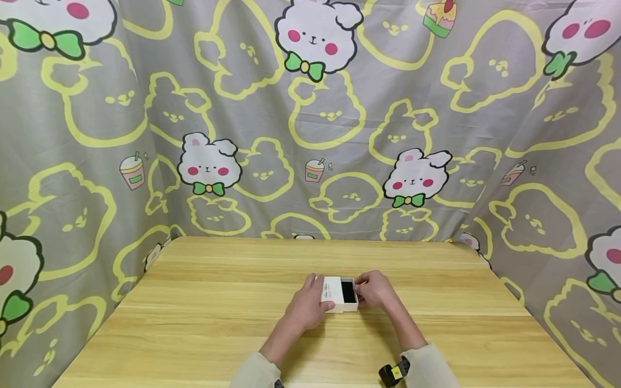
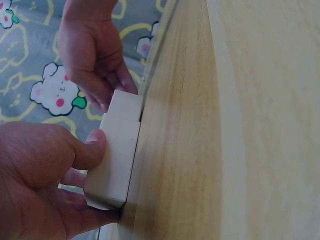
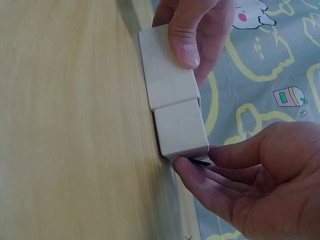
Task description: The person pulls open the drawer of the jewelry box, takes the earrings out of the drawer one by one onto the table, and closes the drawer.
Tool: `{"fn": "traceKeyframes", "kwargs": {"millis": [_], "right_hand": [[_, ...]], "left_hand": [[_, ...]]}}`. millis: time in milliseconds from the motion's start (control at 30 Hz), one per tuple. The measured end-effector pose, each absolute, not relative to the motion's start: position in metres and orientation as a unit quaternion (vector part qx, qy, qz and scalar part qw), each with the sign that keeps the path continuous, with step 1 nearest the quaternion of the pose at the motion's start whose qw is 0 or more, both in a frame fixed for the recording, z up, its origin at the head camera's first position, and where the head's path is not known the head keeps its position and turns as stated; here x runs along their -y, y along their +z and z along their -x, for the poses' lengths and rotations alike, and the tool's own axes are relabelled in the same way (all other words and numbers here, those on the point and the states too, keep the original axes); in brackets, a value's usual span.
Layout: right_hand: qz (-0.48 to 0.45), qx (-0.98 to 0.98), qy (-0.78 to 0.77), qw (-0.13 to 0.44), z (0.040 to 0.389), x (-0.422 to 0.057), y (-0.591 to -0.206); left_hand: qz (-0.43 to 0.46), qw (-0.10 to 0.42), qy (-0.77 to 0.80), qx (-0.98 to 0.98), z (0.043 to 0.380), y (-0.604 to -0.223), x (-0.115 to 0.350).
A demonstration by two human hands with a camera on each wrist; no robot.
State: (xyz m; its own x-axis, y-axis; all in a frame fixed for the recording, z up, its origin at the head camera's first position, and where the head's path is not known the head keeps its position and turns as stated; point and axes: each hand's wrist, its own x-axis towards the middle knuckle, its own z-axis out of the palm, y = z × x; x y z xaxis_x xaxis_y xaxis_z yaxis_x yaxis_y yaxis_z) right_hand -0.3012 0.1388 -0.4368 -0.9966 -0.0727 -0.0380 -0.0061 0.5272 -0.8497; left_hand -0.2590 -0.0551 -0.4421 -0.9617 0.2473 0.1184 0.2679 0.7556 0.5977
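A small white drawer-style box lies on the wooden table, its sleeve [image 1: 332, 290] printed with dark lettering. Its inner tray [image 1: 351, 309] is slid partway out to the right, showing a black interior [image 1: 349, 292]. My left hand [image 1: 305, 306] grips the sleeve at its left end, thumb on the near side and fingers across the far side. At the opposite end, my right hand [image 1: 375, 289] pinches the tray's end between thumb and fingers. In the right wrist view a thin black tab [image 3: 200, 162] sticks out between those fingers.
The light wooden table [image 1: 218, 312] extends around the box on all sides. A grey patterned curtain [image 1: 262, 118] hangs behind the table and along both sides. A black device with a yellow label [image 1: 394, 373] is strapped at the right sleeve cuff.
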Motion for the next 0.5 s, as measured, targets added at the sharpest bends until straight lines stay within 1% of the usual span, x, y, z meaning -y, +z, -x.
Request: {"fn": "traceKeyframes", "kwargs": {"millis": [500], "right_hand": [[0.033,-0.881,-0.472,0.023,0.2988,-0.1347,-0.4358]], "left_hand": [[0.14,0.02,-0.325,0.935,0.2613,-0.4449,0.0554]]}}
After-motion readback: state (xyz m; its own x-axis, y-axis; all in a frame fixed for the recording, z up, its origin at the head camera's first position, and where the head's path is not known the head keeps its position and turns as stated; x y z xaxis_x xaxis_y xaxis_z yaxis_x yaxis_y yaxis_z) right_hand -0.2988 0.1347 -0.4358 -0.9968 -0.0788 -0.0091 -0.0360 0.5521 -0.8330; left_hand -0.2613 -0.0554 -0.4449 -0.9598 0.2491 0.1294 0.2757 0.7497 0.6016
